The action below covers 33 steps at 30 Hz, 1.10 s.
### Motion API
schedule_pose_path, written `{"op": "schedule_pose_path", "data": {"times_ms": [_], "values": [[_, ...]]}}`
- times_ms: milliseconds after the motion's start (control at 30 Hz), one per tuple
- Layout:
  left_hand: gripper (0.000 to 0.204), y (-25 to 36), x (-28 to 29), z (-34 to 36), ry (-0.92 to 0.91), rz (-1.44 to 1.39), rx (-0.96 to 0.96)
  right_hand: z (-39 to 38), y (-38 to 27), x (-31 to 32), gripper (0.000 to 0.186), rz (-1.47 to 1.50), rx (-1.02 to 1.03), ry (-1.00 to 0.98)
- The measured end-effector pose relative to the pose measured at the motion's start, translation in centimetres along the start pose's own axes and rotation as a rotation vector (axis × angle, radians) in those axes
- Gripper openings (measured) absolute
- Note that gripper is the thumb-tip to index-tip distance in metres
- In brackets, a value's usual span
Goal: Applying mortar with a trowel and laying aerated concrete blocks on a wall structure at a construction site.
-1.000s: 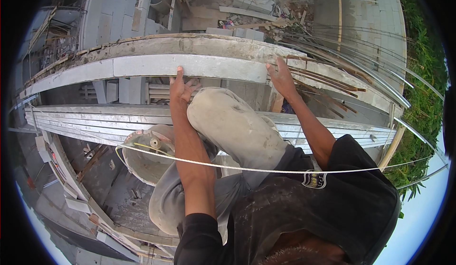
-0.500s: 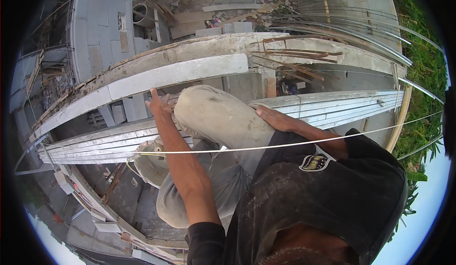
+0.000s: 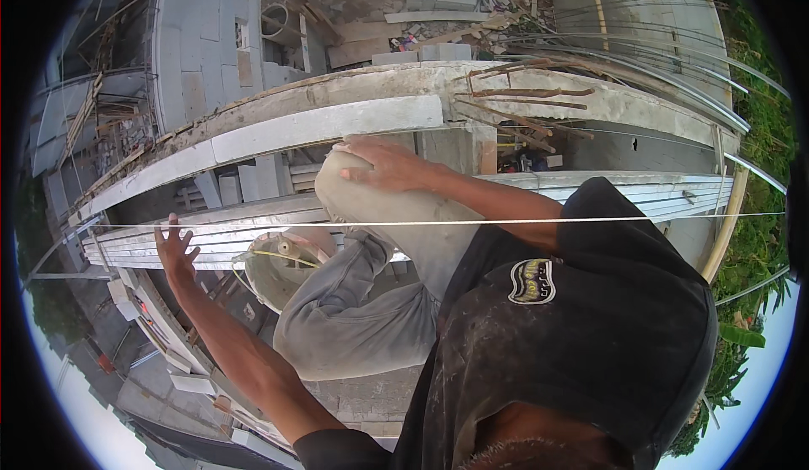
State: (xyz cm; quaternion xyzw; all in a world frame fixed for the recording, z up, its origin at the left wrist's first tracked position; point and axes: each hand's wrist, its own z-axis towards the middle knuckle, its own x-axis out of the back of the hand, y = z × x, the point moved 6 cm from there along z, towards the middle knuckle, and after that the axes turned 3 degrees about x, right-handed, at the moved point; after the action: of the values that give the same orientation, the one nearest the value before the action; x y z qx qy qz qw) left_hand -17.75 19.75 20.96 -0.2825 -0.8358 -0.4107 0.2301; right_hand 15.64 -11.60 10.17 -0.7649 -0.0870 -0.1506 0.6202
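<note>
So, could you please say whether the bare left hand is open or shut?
Open: the bare left hand shows its fingers spread apart rather than curled into a fist.

Trousers (image 3: 362,327): grey, dusty beige at the knee
Shirt (image 3: 590,352): black, flecked with pale dust
Badge (image 3: 533,282): black, white-edged, yellow marks
Cord (image 3: 506,220): white
Block row (image 3: 329,127): chalky white
Beam stack (image 3: 615,192): silver, dark stripes
Rebar (image 3: 531,93): rust brown
</note>
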Motion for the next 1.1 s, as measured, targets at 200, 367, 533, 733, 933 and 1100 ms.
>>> {"op": "schedule_pose_path", "data": {"times_ms": [200,367,533,733,933,1100], "values": [[0.079,-3.4,7.4,-8.1,0.02,0.027,0.036,-4.2,9.9,0.3,0.05,0.133,-0.277,-0.153],[0.076,-6.3,2.9,-19.8,-0.269,-0.092,-0.061,-13.3,14.4,1.3,0.064,-0.218,-0.667,-0.36],[0.066,-9.1,-3.0,-25.0,-0.3,-0.437,-0.004,-7.6,5.2,2.0,0.065,0.295,-0.617,0.049],[0.063,-6.2,-1.3,-26.6,-0.118,-0.554,-0.295,0.2,-9.6,2.2,0.058,0.185,0.159,-0.025],[0.047,-3.9,-1.6,-28.3,-0.153,0.167,-0.627,0.3,-9.7,-2.9,0.056,-0.618,0.272,-0.182],[0.032,-3.8,-2.1,-25.5,-0.24,0.088,-0.649,-1.7,-9.6,-3.3,0.05,-0.698,0.263,-0.22]]}}
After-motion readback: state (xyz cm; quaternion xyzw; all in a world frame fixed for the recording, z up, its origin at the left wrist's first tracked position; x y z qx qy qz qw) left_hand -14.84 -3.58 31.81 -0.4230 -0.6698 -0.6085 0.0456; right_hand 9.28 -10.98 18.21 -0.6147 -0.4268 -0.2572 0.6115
